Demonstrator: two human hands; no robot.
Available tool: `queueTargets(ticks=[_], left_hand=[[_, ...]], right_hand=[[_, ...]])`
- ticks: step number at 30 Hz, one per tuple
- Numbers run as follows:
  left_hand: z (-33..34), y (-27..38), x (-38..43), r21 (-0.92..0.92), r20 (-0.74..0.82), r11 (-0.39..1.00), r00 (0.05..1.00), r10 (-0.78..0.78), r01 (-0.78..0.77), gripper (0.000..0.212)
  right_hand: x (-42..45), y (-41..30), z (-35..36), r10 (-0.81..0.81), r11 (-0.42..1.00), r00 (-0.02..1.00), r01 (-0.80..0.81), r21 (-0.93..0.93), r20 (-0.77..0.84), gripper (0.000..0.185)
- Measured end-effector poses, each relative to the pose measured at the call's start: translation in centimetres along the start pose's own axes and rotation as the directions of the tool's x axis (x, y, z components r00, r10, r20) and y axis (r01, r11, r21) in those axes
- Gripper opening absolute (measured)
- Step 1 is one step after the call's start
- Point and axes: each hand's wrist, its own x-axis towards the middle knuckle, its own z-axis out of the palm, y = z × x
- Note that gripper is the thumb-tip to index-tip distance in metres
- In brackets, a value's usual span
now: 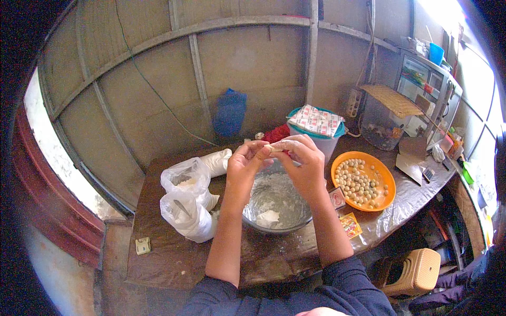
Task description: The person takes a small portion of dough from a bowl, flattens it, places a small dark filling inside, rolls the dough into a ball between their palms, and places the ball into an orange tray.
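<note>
Above a wide mixing bowl (276, 197), my left hand (250, 157) and my right hand (301, 153) meet at the fingertips. Both pinch a small pale piece of dough (272, 149) between them. White flour dusts my right fingers. Inside the bowl, floury residue coats the wall, and a larger lump of dough (268, 218) lies near the close rim. Right of my right forearm, an orange plastic basin (385, 170) holds many small pale balls (357, 179), spread over its bottom.
Left of the bowl stand open plastic bags of white powder (187, 215), one with a spoon handle (182, 208). A lidded bucket (316, 130) stands behind. A small box (337, 198) and a yellow sachet (350, 225) lie by the basin. A stool (419, 270) stands lower right.
</note>
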Motion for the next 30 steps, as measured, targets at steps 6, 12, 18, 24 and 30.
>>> queueTargets(ticks=[6, 12, 18, 24, 30], left_hand=[[-0.2, -0.2, 0.0, -0.153, 0.062, 0.979, 0.99, -0.129, 0.137, 0.029], [-0.6, -0.3, 0.2, -0.211, 0.023, 0.974, 0.997, -0.075, 0.078, 0.026], [-0.1, 0.1, 0.0, -0.226, 0.059, 0.973, 0.998, -0.025, 0.038, 0.019], [-0.2, 0.1, -0.1, -0.193, 0.065, 0.981, 0.997, 0.028, -0.014, 0.019], [0.5, 0.1, -0.1, 0.019, 0.016, 0.987, 0.987, 0.157, -0.157, 0.023]], right_hand=[[0.4, 0.3, -0.3, -0.048, 0.997, 0.999, 0.047, 0.064, 0.022, 0.022], [0.5, 0.1, -0.8, 0.004, 0.988, 0.994, -0.02, 0.153, 0.108, 0.02], [0.1, 0.7, -0.4, 0.237, 0.843, 0.96, -0.279, 0.461, 0.148, 0.017], [0.0, 0.5, -0.8, 0.322, 0.811, 0.916, -0.397, 0.43, 0.24, 0.019], [-0.4, 1.5, -0.3, 0.262, 0.889, 0.961, -0.277, 0.364, 0.09, 0.014]])
